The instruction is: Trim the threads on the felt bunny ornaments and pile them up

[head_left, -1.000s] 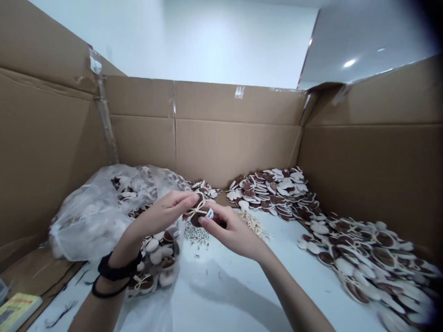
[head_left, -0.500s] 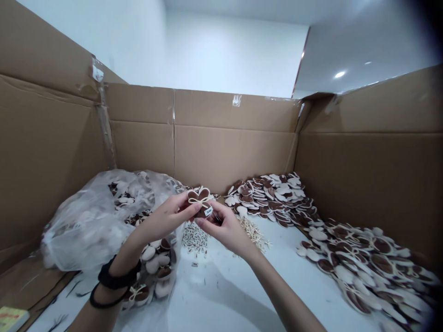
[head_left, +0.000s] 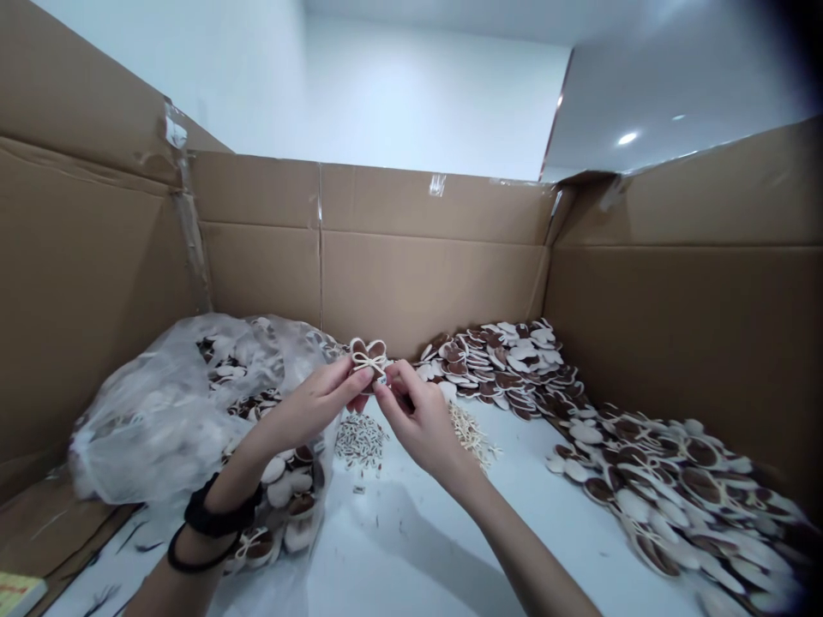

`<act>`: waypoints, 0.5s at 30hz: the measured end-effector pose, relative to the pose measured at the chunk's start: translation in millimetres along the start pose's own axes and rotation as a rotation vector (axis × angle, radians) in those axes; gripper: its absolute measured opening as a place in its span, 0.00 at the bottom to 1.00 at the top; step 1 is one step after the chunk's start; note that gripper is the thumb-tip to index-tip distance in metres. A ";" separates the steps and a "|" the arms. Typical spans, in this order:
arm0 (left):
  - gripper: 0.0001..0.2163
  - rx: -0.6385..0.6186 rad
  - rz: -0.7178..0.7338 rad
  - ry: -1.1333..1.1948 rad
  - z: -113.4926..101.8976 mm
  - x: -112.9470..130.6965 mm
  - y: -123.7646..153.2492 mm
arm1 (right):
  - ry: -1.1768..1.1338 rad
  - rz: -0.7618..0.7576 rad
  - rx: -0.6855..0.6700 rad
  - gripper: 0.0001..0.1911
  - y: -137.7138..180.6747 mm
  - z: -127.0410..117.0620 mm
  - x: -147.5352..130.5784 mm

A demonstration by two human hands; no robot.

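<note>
My left hand (head_left: 327, 390) pinches a small brown patch (head_left: 363, 350) with two rounded lobes, a cream border and a cream string bow across its middle. The patch is held up over the table, its front toward me. At its lower right edge, the thumb and index finger of my right hand (head_left: 415, 411) close on a small white label (head_left: 381, 380), mostly covered by the fingertips. Below the hands lies a pile of tiny labels (head_left: 361, 441). Cream bows (head_left: 472, 435) lie heaped just right of my right hand.
Brown and white patches form a pile (head_left: 501, 364) at the back right and another (head_left: 681, 488) along the right. A clear plastic bag (head_left: 160, 420) of patches stands at left. Cardboard walls (head_left: 437, 274) surround the white table (head_left: 399, 557). A yellow box (head_left: 19, 593) sits lower left.
My right hand has shifted its grip, with thumb and index finger now over the label at the patch's lower right edge. The patch has turned slightly and is a little higher.
</note>
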State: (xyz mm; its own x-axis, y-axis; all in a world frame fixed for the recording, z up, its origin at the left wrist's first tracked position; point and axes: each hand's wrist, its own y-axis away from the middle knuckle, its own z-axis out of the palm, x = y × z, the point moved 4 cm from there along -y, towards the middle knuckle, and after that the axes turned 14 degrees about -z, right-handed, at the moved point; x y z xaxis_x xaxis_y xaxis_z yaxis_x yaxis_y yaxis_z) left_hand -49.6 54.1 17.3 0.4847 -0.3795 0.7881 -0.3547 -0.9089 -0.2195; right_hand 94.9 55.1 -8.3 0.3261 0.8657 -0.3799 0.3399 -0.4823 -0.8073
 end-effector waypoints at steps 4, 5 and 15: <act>0.18 0.015 -0.014 -0.043 2.8 2.8 0.8 | 0.056 -0.031 0.038 0.08 0.2 -0.2 -0.3; 0.18 0.023 -0.020 -0.035 4.0 2.7 0.6 | 0.103 -0.040 0.079 0.07 1.0 -1.6 0.1; 0.19 -0.001 -0.115 0.068 18.2 1.4 5.7 | -0.107 -0.111 0.084 0.20 -1.9 -5.8 1.4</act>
State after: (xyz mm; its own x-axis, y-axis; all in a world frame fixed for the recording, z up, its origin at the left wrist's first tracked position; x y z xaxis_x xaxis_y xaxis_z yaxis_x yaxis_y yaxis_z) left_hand -36.3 45.3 6.7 0.4671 -0.2598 0.8452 -0.3003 -0.9456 -0.1247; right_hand 99.8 56.4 -4.7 0.1931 0.9245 -0.3285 0.2922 -0.3738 -0.8803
